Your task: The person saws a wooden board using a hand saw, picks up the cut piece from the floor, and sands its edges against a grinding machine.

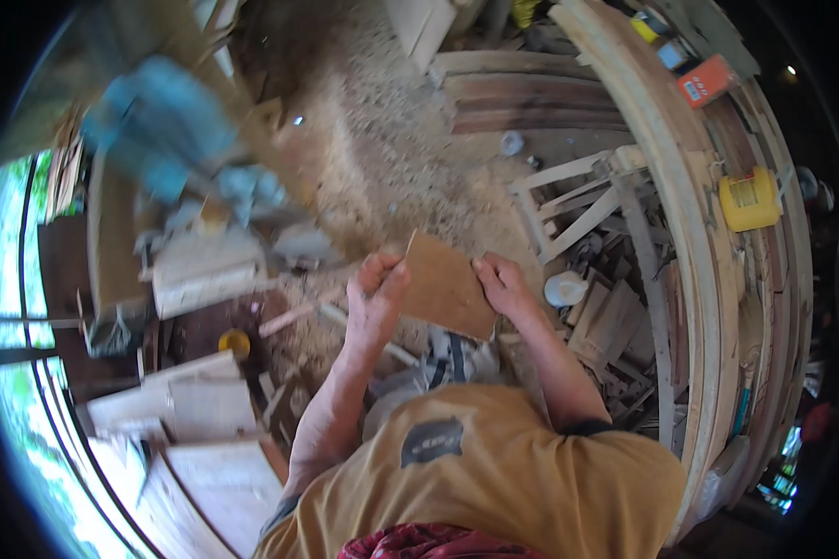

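A flat brown wooden board, roughly four-sided, is held up in front of my body between both hands. My left hand is closed on the board's left edge, its fingers curled and the thumb against the wood. On the opposite edge my right hand grips the board, thumb toward its face and fingers partly hidden behind. The board is tilted, with its upper left corner highest. Below it, a bit of pale cloth and dark straps shows near my legs.
A long wooden bench runs down the right, bearing a yellow container and an orange box. Wood offcuts and a pale wooden frame lie beside it. Leftward are planks, a yellow round item and a blurred blue plastic bag.
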A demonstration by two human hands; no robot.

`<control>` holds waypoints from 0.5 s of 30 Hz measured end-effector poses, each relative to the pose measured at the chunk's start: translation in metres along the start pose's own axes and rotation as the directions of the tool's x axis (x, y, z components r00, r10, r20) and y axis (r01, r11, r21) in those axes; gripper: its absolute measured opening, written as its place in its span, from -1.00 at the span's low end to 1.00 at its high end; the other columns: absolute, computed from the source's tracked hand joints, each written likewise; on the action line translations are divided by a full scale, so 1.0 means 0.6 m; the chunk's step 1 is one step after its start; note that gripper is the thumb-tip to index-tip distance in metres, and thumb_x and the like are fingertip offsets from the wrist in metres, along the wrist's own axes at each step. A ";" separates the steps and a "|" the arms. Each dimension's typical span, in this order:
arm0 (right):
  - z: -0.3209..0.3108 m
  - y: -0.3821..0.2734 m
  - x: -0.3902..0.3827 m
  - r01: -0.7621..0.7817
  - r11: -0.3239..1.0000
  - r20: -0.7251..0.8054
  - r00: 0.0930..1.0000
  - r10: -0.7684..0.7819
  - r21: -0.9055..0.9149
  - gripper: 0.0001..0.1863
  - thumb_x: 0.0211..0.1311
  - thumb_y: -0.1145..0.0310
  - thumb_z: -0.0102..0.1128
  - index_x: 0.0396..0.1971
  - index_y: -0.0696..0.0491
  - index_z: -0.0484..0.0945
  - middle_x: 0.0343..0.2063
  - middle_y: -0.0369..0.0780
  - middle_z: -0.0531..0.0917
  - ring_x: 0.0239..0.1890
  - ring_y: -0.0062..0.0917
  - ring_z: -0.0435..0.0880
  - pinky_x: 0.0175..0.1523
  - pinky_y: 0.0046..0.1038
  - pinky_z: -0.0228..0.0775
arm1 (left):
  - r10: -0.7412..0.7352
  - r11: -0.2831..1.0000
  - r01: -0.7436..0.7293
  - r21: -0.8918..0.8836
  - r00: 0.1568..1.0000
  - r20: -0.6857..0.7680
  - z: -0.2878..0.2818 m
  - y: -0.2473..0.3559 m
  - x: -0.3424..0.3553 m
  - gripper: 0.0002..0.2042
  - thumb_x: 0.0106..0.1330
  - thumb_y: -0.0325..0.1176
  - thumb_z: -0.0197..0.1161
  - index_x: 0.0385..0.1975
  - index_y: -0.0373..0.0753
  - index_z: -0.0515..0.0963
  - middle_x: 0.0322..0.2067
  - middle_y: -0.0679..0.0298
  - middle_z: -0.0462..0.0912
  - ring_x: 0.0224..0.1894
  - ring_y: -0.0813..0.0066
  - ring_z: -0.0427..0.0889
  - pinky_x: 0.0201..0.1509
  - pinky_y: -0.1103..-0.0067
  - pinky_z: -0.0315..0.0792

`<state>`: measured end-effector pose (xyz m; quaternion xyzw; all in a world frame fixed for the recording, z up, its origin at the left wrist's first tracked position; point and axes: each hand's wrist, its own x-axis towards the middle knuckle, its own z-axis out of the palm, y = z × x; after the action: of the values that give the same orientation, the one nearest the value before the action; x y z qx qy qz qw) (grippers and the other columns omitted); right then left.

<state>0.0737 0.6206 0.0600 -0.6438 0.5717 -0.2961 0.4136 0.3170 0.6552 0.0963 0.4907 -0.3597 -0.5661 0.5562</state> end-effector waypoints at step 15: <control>-0.277 0.040 0.304 0.197 0.966 0.202 0.952 -0.229 0.168 -0.67 0.49 0.19 -0.02 -0.30 0.17 0.52 -0.45 -0.15 0.51 -0.30 -0.52 0.47 -0.12 -0.36 0.40 | -0.215 0.770 0.375 -0.516 0.914 0.343 0.250 0.092 0.306 -0.88 0.34 -0.43 0.19 -0.36 -0.34 0.62 -0.33 0.20 0.72 -0.32 0.43 0.69 -0.20 0.54 0.55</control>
<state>-0.0490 0.4094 0.1025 -0.6986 0.4262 -0.3070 0.4858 0.2075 0.4471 0.1593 0.2716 -0.1618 -0.7885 0.5275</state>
